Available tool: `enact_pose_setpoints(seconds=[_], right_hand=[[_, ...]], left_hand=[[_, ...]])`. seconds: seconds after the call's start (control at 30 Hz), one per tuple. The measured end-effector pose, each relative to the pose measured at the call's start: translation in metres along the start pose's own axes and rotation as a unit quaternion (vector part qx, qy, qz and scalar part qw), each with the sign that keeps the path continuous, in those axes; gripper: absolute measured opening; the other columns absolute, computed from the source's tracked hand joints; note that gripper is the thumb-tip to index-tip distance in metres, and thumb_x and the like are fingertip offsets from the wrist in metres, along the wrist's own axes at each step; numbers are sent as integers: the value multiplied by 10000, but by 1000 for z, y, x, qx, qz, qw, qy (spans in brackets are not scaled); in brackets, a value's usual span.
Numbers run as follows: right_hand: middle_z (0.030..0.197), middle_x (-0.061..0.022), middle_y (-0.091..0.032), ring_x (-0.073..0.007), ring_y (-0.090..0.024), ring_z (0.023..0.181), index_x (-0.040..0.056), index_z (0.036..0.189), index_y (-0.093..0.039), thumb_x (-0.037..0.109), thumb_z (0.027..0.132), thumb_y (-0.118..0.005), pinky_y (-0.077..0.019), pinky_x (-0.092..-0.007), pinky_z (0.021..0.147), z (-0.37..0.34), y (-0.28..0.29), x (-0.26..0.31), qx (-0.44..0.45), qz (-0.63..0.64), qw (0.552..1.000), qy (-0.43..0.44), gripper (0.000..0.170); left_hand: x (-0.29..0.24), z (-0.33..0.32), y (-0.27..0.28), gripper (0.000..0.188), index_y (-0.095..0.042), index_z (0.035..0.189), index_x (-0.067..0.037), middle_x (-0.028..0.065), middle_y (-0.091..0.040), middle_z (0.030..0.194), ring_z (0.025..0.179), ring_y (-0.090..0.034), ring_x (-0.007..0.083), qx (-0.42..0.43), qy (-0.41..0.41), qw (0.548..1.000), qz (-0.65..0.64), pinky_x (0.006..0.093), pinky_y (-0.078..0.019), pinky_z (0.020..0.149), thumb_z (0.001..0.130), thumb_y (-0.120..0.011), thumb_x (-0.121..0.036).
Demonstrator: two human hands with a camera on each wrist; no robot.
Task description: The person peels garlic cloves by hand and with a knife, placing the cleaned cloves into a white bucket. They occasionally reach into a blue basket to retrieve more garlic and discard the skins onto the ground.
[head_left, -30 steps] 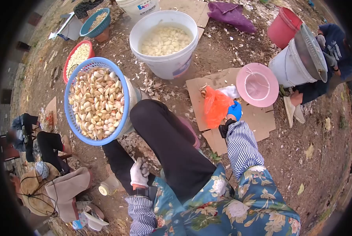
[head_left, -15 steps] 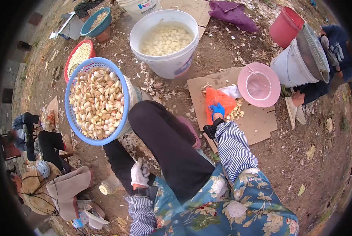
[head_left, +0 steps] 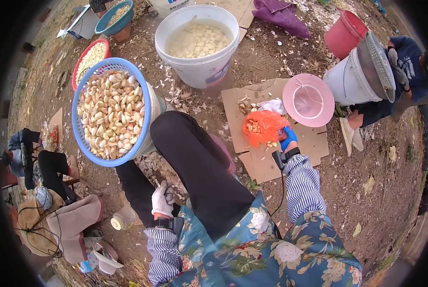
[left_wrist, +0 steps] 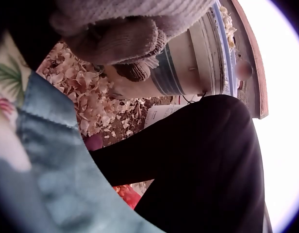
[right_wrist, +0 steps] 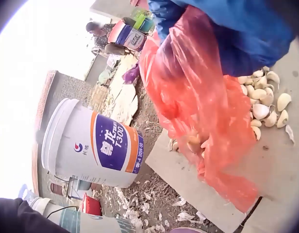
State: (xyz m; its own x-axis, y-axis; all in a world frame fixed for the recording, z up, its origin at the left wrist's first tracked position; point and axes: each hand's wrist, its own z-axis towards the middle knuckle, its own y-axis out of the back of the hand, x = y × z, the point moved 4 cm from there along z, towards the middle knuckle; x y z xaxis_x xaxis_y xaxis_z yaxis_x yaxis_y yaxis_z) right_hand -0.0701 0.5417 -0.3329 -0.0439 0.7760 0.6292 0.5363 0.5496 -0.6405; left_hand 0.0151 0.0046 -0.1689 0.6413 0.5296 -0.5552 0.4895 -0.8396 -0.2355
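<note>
My right hand (head_left: 287,138), in a blue glove, grips the right edge of a red plastic bag (head_left: 261,125) lying on flattened cardboard (head_left: 314,146). Garlic cloves show inside the bag, and others lie beside it. The right wrist view has the blue glove (right_wrist: 237,34) bunching the bag (right_wrist: 203,102) near loose cloves (right_wrist: 266,99). In a white knitted glove, my left hand (head_left: 163,198) rests by my left thigh, fingers curled around a small thin object that sticks out at the top. Its fingers (left_wrist: 135,43) are curled in the left wrist view; the object is not clear there.
A blue basket of cloves (head_left: 74,117) stands on a bucket left of my knees. Ahead is a white bucket (head_left: 199,71) of cloves in water. A pink hat (head_left: 325,112) lies on the cardboard's right. People sit at both sides; a lidded jar (head_left: 124,219) is at lower left.
The right hand has moved from the bag's front to its right side, and the bag now spreads lower with cloves visible inside. The left hand keeps its grip; the head view has shifted slightly.
</note>
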Motion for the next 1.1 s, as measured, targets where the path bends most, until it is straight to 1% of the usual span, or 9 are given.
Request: enact_pose_setpoints(seconds=[0.33,0.4,0.53,0.67,0.73,0.8,0.93,1.0,1.1], right_hand=[[1213,-113,-591,-266,-588,1078,38,1269,-503,155,928,-534,-480,-412,934,34,2,18,-113,-28,993,-3,361],[1200,-120,-597,-268,-593,1069,25,1300,-477,171,892,-593,-475,-402,931,15,-26,19,-94,-211,973,-10,449],[1158,-151,-611,-270,-608,1034,19,1354,-426,216,786,-716,-468,-376,919,-23,-4,-22,-61,-545,833,72,668],[1087,-186,-628,-306,-623,982,55,1329,-462,244,719,-738,-492,-387,857,-92,29,-48,-53,-746,663,-37,696],[995,-161,-663,-304,-641,934,66,1257,-532,261,737,-712,-503,-392,822,-122,27,-55,29,-724,681,-108,584],[929,-144,-682,-282,-654,903,69,1175,-594,267,757,-689,-507,-389,805,-140,18,-56,85,-747,653,-90,472],[940,-139,-689,-247,-667,851,45,1148,-621,213,787,-654,-518,-369,763,-136,-5,-57,158,-713,672,-127,399],[880,-88,-666,-157,-639,750,-2,1160,-602,113,835,-608,-520,-289,675,-129,-50,-40,158,-665,718,-133,345],[803,-68,-641,-136,-597,639,-1,1191,-582,64,844,-563,-478,-236,582,-94,-113,-22,140,-522,840,-44,353]], left_hand=[[1,0,-1,144,-499,848,-129,-8,-483,681,394,-294,48,-1,9,1000,19,194,-197,342,955,-517,-223],[0,3,-2,149,-518,865,-100,-2,-488,670,391,-299,48,2,7,1000,9,194,-198,341,948,-530,-222],[4,5,2,192,-555,898,-44,-1,-493,643,382,-301,45,4,0,1000,-16,195,-198,338,929,-563,-234],[-4,-4,-4,205,-560,900,-45,-17,-474,617,373,-286,42,-10,-8,1000,7,202,-189,332,926,-562,-248],[-6,-7,-8,213,-565,907,-44,-21,-461,594,366,-280,44,-14,-10,1000,20,206,-184,329,926,-557,-256],[-8,-3,-4,223,-570,916,-42,-21,-447,569,358,-277,49,-8,-16,999,28,210,-180,325,927,-552,-264],[-10,-6,2,186,-596,904,-45,15,-471,538,333,-291,78,-13,-60,998,15,227,-212,314,908,-564,-228],[-15,-12,1,153,-600,893,-56,26,-485,536,319,-306,91,5,-53,998,-16,246,-226,309,892,-587,-209],[-17,-11,9,320,-596,921,-14,39,-542,600,392,-408,104,12,-86,996,-35,242,-321,354,940,-528,-327]])
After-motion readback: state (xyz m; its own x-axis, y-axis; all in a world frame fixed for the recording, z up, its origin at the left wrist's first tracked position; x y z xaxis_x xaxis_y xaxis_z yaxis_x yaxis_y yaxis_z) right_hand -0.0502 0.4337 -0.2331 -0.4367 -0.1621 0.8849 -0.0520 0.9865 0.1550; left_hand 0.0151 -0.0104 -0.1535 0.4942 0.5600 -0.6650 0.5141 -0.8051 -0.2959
